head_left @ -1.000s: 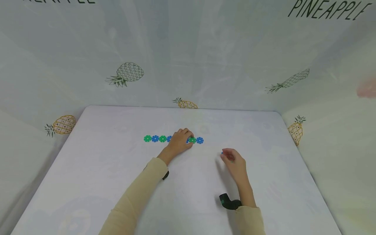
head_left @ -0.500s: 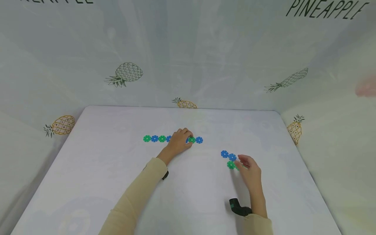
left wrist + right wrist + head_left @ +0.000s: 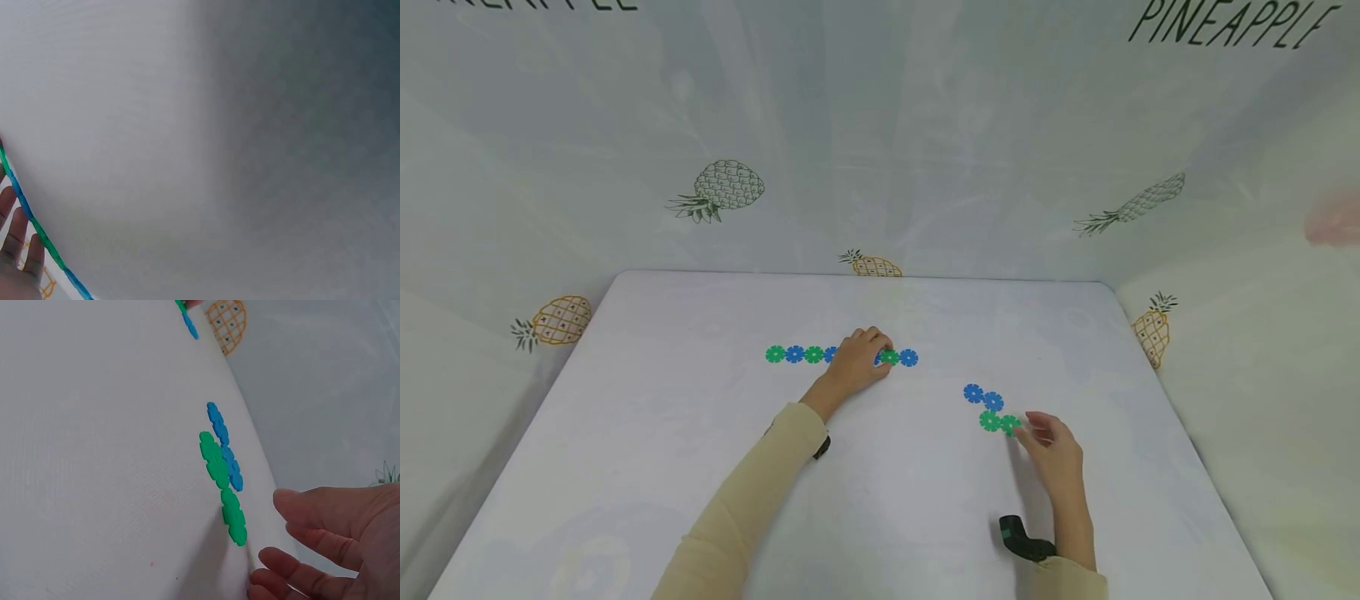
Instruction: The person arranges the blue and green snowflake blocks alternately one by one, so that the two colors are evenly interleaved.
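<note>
The left hand (image 3: 853, 358) holds the row (image 3: 813, 355) of green and blue discs on the table (image 3: 737, 308), thumb and finger at opposite edges. The right hand (image 3: 1058, 458), loosely curved with thumb and fingers apart, holds nothing beside the green pair (image 3: 990, 421); the blue pair (image 3: 973, 393) lies just beyond. Loose discs are best pinched by the rim, with light pressure keeping the row straight.

Table (image 3: 662, 400): white
Disc row (image 3: 814, 354): green and blue alternating where visible
Left grip (image 3: 853, 361): over the row's middle, thumb and forefinger bracketing a green disc (image 3: 890, 357)
Blue pair (image 3: 977, 394): just beyond the green pair (image 3: 994, 422)
Right grip (image 3: 1060, 452): just beside the green pair, fingers loosely bent
</note>
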`<action>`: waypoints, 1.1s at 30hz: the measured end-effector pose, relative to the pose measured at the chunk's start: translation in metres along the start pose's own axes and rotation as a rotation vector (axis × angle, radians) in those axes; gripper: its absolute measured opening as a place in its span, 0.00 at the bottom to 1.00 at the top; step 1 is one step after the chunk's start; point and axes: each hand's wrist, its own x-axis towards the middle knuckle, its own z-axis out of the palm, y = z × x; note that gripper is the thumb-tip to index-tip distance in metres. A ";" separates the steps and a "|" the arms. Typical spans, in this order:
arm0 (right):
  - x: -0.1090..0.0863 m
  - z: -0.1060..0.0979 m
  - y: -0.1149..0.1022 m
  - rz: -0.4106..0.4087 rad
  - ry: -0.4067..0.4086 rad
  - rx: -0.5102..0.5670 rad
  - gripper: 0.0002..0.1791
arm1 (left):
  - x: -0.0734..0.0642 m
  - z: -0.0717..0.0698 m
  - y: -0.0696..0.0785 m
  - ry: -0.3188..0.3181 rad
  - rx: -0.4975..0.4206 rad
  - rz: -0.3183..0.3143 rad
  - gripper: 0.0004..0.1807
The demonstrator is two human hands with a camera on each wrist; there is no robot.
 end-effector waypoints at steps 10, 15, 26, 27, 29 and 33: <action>-0.006 -0.005 -0.011 0.074 -0.086 0.048 0.25 | 0.001 0.000 0.001 0.011 0.004 0.006 0.17; -0.003 -0.004 -0.008 0.036 -0.106 0.008 0.26 | 0.002 0.002 0.001 0.016 0.000 0.012 0.16; 0.000 0.003 -0.011 -0.023 -0.091 -0.083 0.23 | 0.002 0.002 -0.002 0.001 0.016 0.008 0.17; 0.000 0.003 -0.011 -0.015 -0.097 -0.086 0.23 | 0.002 0.002 -0.002 -0.002 0.018 0.004 0.17; 0.000 0.003 -0.012 -0.006 -0.107 -0.080 0.23 | 0.002 0.002 -0.002 -0.004 0.018 0.001 0.16; 0.000 0.002 -0.011 -0.001 -0.115 -0.068 0.23 | 0.002 0.005 -0.002 0.004 0.021 0.006 0.16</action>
